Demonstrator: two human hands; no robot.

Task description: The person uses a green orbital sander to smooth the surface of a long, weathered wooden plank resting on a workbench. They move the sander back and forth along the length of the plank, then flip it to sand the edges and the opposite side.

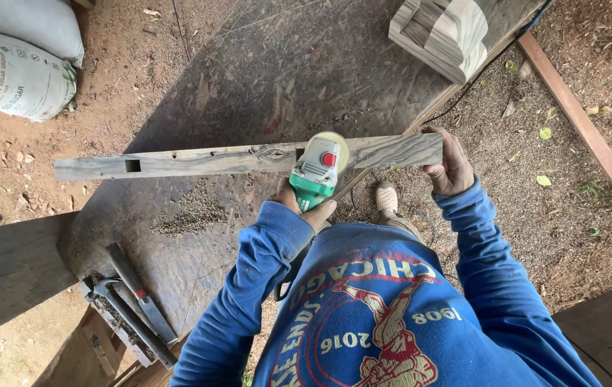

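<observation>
- Plank [198, 160]: long axis ran left-right, level across workbench [249, 79].
- L hand [304, 206]: closed on grinder [317, 172], disc end away.
- R hand [451, 166]: gripped plank's right end.

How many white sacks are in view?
2: both at the top left on the dirt, a printed sack and a plain sack above it, cut off by the frame; others may lie outside.
</observation>
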